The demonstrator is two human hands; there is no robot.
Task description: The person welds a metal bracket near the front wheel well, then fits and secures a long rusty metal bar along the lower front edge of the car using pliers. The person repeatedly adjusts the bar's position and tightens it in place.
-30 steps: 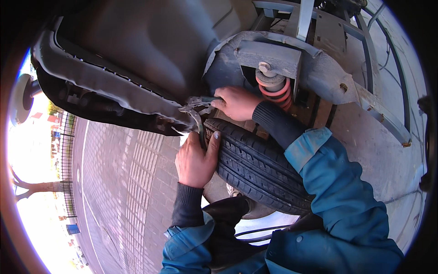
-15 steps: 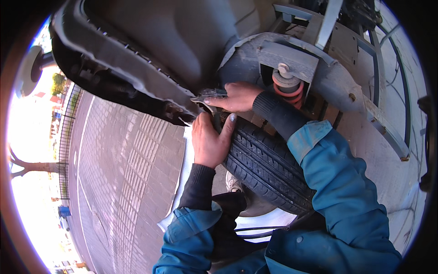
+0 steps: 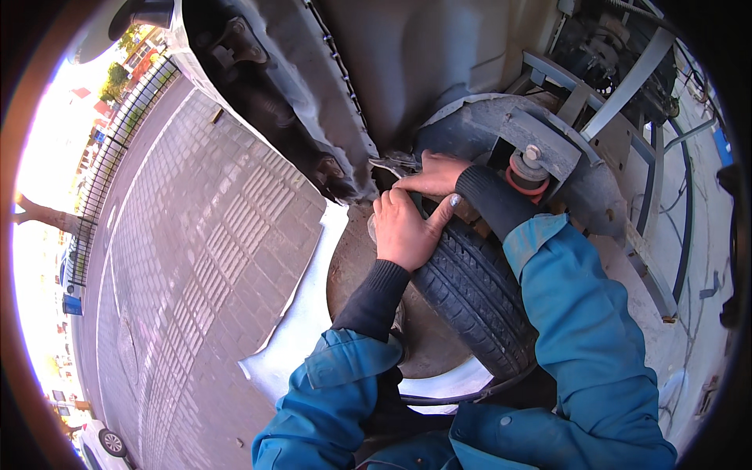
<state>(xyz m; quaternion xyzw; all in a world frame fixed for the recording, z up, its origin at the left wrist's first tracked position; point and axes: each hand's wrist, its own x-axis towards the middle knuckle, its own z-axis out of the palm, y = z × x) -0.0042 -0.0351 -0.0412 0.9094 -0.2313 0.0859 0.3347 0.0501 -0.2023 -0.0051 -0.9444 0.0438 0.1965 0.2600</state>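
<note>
My left hand (image 3: 407, 231) is closed at the top of a black tyre (image 3: 478, 294), its thumb sticking up to the right and its fingers curled over something I cannot make out. Just behind it, my right hand (image 3: 435, 174) is bent inward with its fingers closed against the left fingers; what they grip is hidden. Both hands are beside a jagged, bent metal edge (image 3: 395, 166) where the grey body panel (image 3: 345, 86) meets the wheel arch (image 3: 462, 121). The tyre stands upright between my forearms.
A rusty brown disc (image 3: 352, 274) lies left of the tyre on a white sheet (image 3: 274, 364). At the right are a spring mount with a red ring (image 3: 529, 176) and a metal frame (image 3: 627, 86). Brick paving (image 3: 204, 274) stretches left, with a fence (image 3: 117, 149) beyond.
The view has shifted, so the body panel sits further right. My right hand has drawn in from the bent metal edge against my left fingers. More of the brown disc shows.
</note>
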